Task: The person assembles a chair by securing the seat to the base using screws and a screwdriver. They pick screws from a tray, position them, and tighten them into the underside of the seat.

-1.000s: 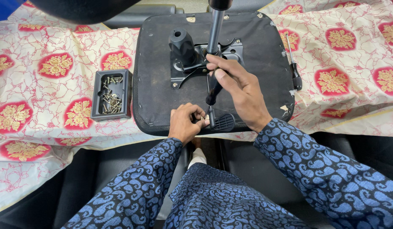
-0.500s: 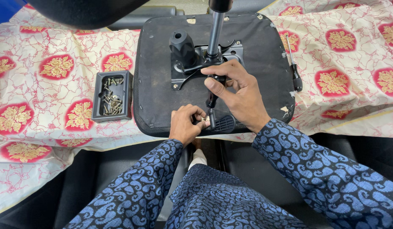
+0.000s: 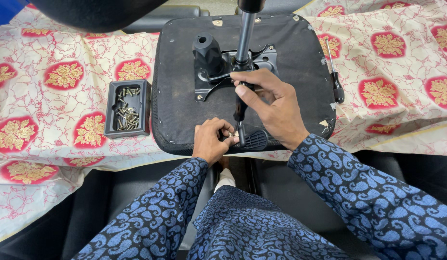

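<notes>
An upturned black chair seat (image 3: 180,91) lies on a patterned cloth, with its metal mechanism plate (image 3: 218,72) and gas cylinder (image 3: 245,36) facing up. My right hand (image 3: 276,106) grips a black lever (image 3: 241,103) that runs from the mechanism toward me and ends in a ribbed paddle (image 3: 254,139). My left hand (image 3: 211,139) is closed at the near edge of the seat, pinching a small metal piece beside the paddle. Both sleeves are dark blue with a paisley print.
A black tray (image 3: 112,108) with several screws sits left of the seat. A screwdriver (image 3: 335,77) lies at the seat's right edge. The cream and red floral cloth (image 3: 54,110) covers the work surface. A dark rounded shape (image 3: 88,12) overhangs at top left.
My right hand has slid up along the lever toward the mechanism. My left hand stays at the seat's near edge by the paddle.
</notes>
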